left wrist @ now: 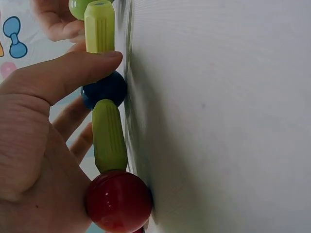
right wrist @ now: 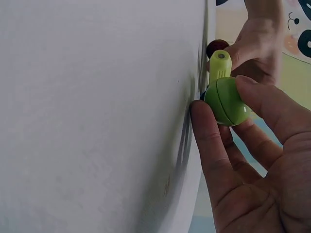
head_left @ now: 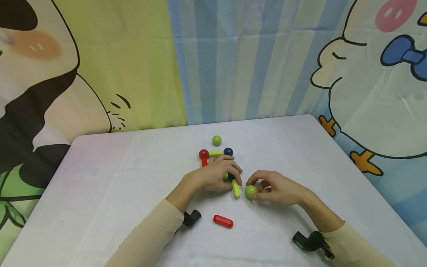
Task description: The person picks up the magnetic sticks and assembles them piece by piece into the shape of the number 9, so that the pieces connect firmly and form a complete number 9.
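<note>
My left hand (head_left: 218, 173) holds a toy frame of balls and rods on the table, its thumb lying across a yellow-green rod (left wrist: 99, 29). That rod points toward me from a dark blue ball (left wrist: 108, 90); a second yellow-green rod (left wrist: 110, 136) joins the blue ball to a red ball (left wrist: 119, 201). The frame's far side has another red ball (head_left: 203, 153), a yellow rod (head_left: 216, 153) and a blue ball (head_left: 228, 151). To the right, my right hand (head_left: 278, 187) pinches a green ball (right wrist: 226, 102) close to the rod's free end, apart from it in the head view.
A loose red rod (head_left: 223, 221) lies nearer to me on the white table (head_left: 133, 207). Beyond the frame sits another green ball (head_left: 217, 140). A cartoon-printed curtain (head_left: 247, 59) hangs behind the table. Each wrist carries a black camera mount (head_left: 310, 241).
</note>
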Demonstrator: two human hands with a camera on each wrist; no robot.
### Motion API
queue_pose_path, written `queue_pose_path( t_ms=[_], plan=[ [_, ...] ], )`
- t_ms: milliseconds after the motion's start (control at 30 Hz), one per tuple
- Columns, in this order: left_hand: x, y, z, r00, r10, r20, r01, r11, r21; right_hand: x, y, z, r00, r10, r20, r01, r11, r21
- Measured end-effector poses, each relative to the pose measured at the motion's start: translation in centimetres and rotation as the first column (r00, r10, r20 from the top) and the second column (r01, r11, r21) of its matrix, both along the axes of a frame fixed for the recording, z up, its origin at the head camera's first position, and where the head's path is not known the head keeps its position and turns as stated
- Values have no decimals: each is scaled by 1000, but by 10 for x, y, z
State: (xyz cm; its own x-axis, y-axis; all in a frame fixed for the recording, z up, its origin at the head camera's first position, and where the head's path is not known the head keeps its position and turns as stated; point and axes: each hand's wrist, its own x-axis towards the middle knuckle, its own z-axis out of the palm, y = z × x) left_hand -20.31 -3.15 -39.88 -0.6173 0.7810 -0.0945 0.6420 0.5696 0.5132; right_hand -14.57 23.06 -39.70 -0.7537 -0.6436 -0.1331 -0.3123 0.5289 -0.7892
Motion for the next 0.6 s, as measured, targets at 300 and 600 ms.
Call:
queue_pose_path(
  t_ms=[300,600],
  plan=[
    [-6,-1,-9,999,45,-25,-45,999,-3,8,-9,-3,997,19,72,-18,1000,-5],
    [-9,1,-8,999,28,-34,-27,999,21,10,-13,-8,1000,2,4,-2,1000,20]
  ],
)
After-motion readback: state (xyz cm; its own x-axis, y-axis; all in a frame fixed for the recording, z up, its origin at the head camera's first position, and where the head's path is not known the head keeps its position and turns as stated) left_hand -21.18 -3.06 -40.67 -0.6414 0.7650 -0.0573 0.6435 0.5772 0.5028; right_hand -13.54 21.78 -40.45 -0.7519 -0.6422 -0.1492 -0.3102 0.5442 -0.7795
